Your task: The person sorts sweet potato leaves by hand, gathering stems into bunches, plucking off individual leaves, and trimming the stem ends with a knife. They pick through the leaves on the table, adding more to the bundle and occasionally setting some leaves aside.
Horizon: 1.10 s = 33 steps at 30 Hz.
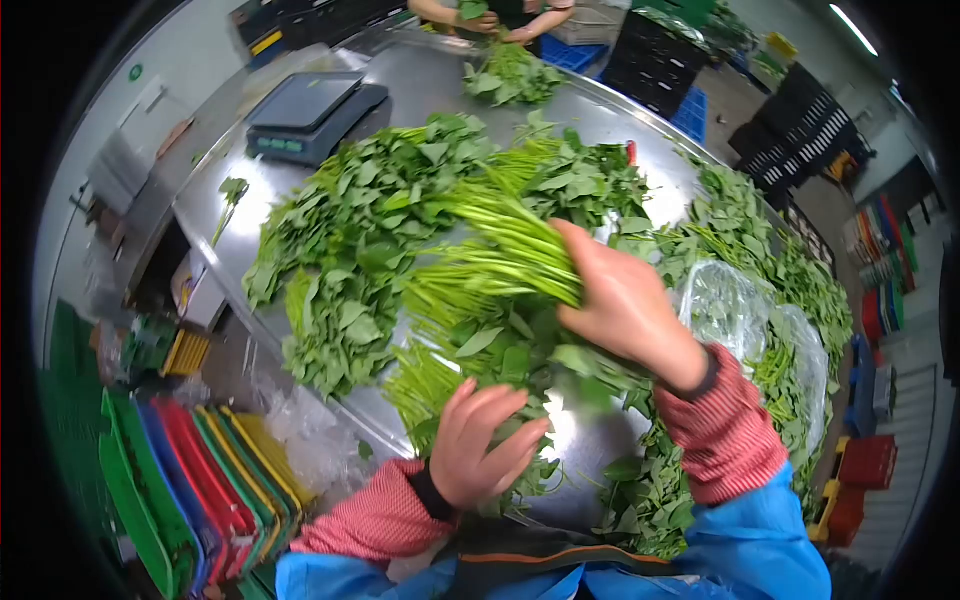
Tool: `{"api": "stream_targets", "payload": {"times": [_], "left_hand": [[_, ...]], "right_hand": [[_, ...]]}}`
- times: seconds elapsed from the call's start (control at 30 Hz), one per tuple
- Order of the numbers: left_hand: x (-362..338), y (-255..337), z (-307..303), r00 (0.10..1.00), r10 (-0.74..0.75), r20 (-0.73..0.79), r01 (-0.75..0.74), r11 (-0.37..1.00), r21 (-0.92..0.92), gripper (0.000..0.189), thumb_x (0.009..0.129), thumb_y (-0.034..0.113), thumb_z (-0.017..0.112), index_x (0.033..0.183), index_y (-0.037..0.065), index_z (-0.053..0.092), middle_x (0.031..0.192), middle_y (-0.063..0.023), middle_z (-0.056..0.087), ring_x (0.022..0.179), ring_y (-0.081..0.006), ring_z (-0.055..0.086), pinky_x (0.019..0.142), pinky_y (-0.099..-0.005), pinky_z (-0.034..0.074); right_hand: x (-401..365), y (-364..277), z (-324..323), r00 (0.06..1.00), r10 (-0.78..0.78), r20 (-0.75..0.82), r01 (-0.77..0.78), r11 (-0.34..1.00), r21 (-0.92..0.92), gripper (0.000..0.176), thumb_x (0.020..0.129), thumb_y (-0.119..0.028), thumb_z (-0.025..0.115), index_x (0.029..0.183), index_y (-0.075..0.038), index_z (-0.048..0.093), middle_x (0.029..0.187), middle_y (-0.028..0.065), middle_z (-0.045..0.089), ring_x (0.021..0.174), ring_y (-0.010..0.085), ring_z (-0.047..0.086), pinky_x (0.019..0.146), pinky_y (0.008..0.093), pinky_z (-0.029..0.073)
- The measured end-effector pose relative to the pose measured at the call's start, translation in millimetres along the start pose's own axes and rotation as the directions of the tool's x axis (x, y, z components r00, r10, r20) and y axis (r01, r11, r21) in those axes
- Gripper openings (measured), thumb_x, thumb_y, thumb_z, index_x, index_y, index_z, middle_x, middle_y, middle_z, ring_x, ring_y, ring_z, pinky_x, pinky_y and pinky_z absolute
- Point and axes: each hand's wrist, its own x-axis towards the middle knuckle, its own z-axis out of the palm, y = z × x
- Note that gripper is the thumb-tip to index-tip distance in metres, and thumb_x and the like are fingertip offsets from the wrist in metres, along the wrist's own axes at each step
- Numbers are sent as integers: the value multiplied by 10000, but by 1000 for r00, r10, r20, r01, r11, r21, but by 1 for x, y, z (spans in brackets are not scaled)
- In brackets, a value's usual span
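My right hand (pixel 625 295) grips a bunch of leafy green stems (pixel 515 245) just right of the table's middle. The pale cut ends fan out to the upper left, and blurred leaves hang below the hand. Lower down, my left hand (pixel 482 445) has its fingers apart and holds nothing, near loose leaves and the stems (pixel 425 375) lying on the metal table (pixel 340 80). A large heap of leafy greens (pixel 370 210) spreads to the left of the bunch. More greens (pixel 740 210) lie on the right, partly around a clear plastic bag (pixel 725 300).
A digital scale (pixel 305 115) stands at the table's far left. Across the table a person's hands (pixel 515 30) hold greens. Stacked coloured crates (pixel 200 490) are at lower left; black crates (pixel 655 65) stand beyond the far right edge.
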Motion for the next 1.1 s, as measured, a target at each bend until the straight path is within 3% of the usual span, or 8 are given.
{"api": "stream_targets", "payload": {"times": [0.17,0.23,0.33,0.47,0.63,0.87,0.97,1.1], "left_hand": [[-26,8,8,993,-58,104,62,997,-39,448,600,85,729,1021,68,578,1103,-154,558,1017,-368,537,932,-549,389],[-20,17,7,987,-95,133,94,996,7,395,639,39,702,1016,43,585,1023,-149,596,947,-347,566,875,-488,434],[-15,18,7,989,-20,149,30,998,-62,370,783,16,656,1141,-4,568,1012,-146,606,954,-303,572,877,-408,449],[-13,24,12,972,-19,234,53,989,-137,337,739,-2,672,1070,6,609,1004,-169,607,957,-359,568,856,-442,453],[8,53,23,941,29,336,59,967,-248,236,760,-47,642,990,1,631,926,-162,628,884,-337,597,809,-404,477],[22,104,66,856,99,508,68,951,-301,150,819,-2,616,968,11,623,833,-110,624,746,-245,599,692,-311,480],[25,130,102,780,96,619,202,896,-395,306,686,-13,678,983,29,620,891,-113,622,842,-298,592,794,-406,465],[27,183,158,791,175,586,155,870,-468,289,715,-52,650,993,9,606,822,-116,633,779,-301,600,723,-355,469]], "right_hand": [[55,31,125,996,-93,16,94,993,-77,984,613,-508,785,1345,13,383,1031,263,519,952,387,542,818,434,470],[57,36,171,980,103,172,-62,972,-228,1021,630,-628,728,1358,8,397,1169,225,467,1076,336,488,920,444,420],[43,21,160,995,49,-89,-64,984,-169,927,678,-593,708,1316,19,430,1141,198,465,1084,321,470,940,459,399],[-13,11,96,888,-70,-454,100,994,42,723,664,-373,767,1191,31,482,1018,169,466,954,318,483,876,438,399],[-146,78,76,929,123,-350,-119,992,32,336,688,-247,725,896,-53,546,850,102,481,834,297,515,705,393,405],[-371,198,4,840,501,-208,-539,725,-430,69,672,-96,594,732,-69,576,776,105,555,768,279,571,663,402,471],[-432,243,-32,809,566,-161,-541,608,-581,180,702,-146,625,862,-77,577,902,90,562,895,261,561,773,379,447],[-477,246,-49,789,585,-186,-576,600,-555,446,710,-314,718,1070,-102,564,961,103,542,923,272,551,822,407,424]]}}
